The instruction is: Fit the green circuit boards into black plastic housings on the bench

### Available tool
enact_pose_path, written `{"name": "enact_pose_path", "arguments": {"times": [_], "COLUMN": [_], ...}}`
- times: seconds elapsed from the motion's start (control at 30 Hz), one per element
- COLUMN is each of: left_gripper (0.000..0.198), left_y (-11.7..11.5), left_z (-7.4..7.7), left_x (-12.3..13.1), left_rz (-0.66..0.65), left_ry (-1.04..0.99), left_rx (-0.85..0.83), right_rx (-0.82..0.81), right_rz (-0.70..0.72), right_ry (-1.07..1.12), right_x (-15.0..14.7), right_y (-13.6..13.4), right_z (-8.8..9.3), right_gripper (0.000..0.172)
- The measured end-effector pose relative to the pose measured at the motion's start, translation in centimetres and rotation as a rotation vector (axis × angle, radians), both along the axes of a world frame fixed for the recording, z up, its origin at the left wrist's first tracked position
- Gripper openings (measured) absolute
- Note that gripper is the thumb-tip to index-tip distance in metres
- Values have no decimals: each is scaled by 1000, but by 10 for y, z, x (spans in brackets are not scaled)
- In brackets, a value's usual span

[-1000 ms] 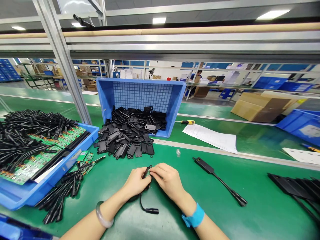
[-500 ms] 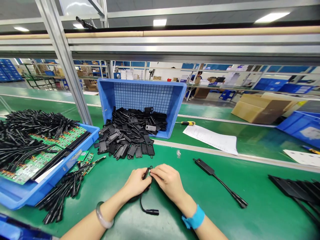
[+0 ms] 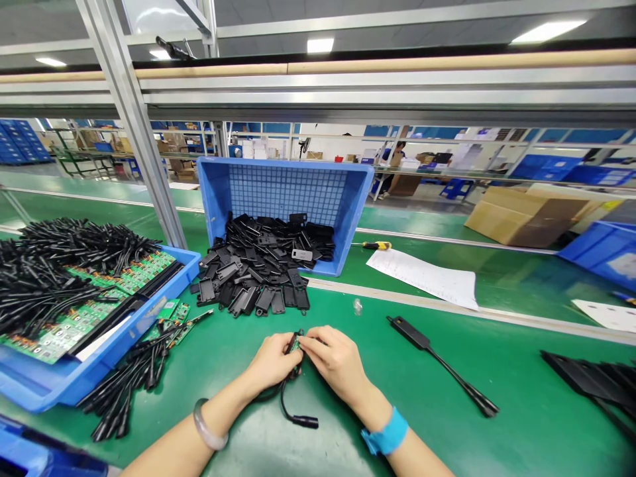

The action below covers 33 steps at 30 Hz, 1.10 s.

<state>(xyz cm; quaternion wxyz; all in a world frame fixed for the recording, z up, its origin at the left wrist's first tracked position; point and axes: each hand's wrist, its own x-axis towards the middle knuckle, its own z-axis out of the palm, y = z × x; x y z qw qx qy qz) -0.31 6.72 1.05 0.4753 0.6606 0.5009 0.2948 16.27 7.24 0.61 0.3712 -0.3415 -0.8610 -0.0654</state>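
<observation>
My left hand (image 3: 274, 361) is closed round a small black plastic case with a green circuit board (image 3: 296, 343) in it, held just above the green bench. The thumb and fingers of my right hand (image 3: 332, 358) are pinched together at the board's upper right edge; whether they grip the board or the case is hidden. A black cable with a round connector (image 3: 304, 421) hangs from the case onto the bench. To the right lies a closed black case with cables (image 3: 410, 332). Ahead, many black case halves (image 3: 265, 265) spill from a tipped blue crate (image 3: 365, 192).
At left, a blue tray (image 3: 186, 265) holds circuit boards and black cables. Several wired boards (image 3: 144, 371) lie beside it. A screwdriver (image 3: 376, 246), a paper sheet (image 3: 422, 278) and a small clear piece (image 3: 357, 306) lie beyond my hands. More black cases (image 3: 591, 381) are at far right.
The view has shifted slightly, so the surroundings sit a little further right. Both hands stay at the case and board, with hardly any visible finger movement.
</observation>
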Motion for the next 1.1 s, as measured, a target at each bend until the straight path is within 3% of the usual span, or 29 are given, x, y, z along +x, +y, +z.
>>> {"name": "enact_pose_path", "arguments": {"times": [0.37, 0.6, 0.77, 0.83, 0.9, 1.0, 1.1], "left_gripper": [12, 11, 11, 16, 23, 28, 28], "left_y": [0, 3, 6, 8, 9, 9, 9], "left_z": [0, -1, -2, -2, -2, -2, -3], "left_x": [0, 0, -1, -1, -1, -1, 0], "left_rz": [-30, -61, -68, -63, -37, -7, 15], "left_ry": [119, 241, 88, -29, -108, -160, -171], "left_rx": [99, 133, 32, -88, -172, -208, -209], "right_rx": [-148, -141, -280, -359, -415, -461, -470], "right_rz": [18, 62, 89, -3, -226, -552, -725], "right_ry": [167, -14, 5, 31, -17, -107, -142], "right_x": [-2, 1, 1, 9, 24, 51, 73], "right_y": [-1, 3, 3, 13, 29, 56, 75], "right_z": [7, 10, 13, 12, 8, 4, 4], "right_gripper": [15, 13, 14, 13, 14, 18, 20]}}
